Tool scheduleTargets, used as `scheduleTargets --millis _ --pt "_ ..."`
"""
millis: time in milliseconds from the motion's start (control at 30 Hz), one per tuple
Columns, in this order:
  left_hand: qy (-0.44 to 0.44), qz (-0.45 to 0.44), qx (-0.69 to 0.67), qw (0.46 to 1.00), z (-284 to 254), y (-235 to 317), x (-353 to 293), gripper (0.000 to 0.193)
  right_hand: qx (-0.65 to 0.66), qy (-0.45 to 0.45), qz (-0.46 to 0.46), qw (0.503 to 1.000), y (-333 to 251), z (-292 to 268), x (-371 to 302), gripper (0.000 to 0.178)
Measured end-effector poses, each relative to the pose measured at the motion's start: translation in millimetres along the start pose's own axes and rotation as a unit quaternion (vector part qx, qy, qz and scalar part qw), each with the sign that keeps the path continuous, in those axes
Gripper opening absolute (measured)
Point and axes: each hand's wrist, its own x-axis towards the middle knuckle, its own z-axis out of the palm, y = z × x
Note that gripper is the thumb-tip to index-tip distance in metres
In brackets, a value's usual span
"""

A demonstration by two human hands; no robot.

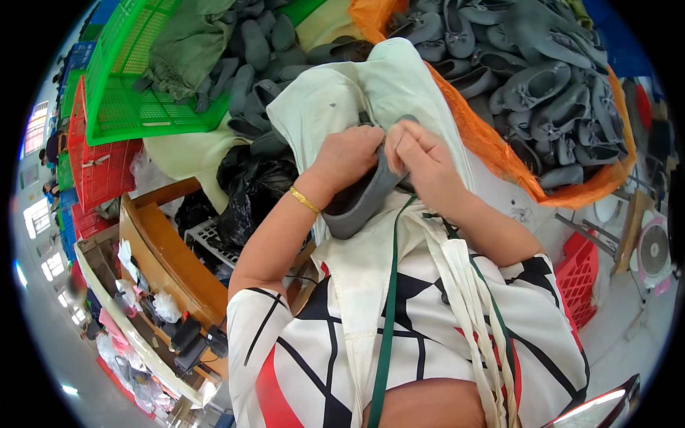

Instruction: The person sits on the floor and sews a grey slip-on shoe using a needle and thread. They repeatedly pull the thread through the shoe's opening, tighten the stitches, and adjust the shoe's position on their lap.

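A grey slip-on shoe rests over my lap, its heel toward my body and its opening facing up. My left hand grips the shoe's edge near the front, fingers curled in. My right hand is closed at the opposite side of the same shoe, thumb and fingers pinched together. Whatever small part lies between the right fingertips is hidden. Under the shoe, pale cloth covers my legs.
An orange sack full of grey shoes lies at the far right. More grey shoes spill by a green basket at the far left. A black plastic bag and wooden bench sit left; a fan stands right.
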Motion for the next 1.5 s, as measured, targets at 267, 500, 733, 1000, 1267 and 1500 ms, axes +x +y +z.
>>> scheduleTargets --millis 267,500,733,1000,1267,1500 --pt "0.124 -0.080 -0.136 0.980 -41.5 30.3 -1.5 0.018 -0.460 0.046 -0.325 0.825 -29.8 -35.0 9.5 0.006" --pt "-0.039 -0.200 -0.249 0.947 -18.9 42.1 3.2 0.032 -0.603 -0.073 -0.428 0.670 -31.1 -42.6 5.2 0.011" --pt "-0.014 -0.214 -0.311 0.926 -7.4 29.7 -14.6 0.021 -0.611 0.089 -0.071 0.783 -88.7 -114.4 3.8 0.016" --pt "0.015 -0.262 -0.367 0.892 -11.0 36.8 -17.6 0.017 -0.558 -0.124 -0.120 0.811 -18.9 -59.3 5.5 0.011" --pt "0.033 -0.220 -0.408 0.886 -3.9 22.9 -21.7 0.014 -0.652 -0.137 -0.199 0.719 2.6 -48.7 26.6 0.007" --pt "-0.008 -0.262 -0.514 0.816 2.6 6.0 -18.7 0.011 -0.558 -0.132 -0.168 0.802 26.9 -53.2 31.0 0.006"
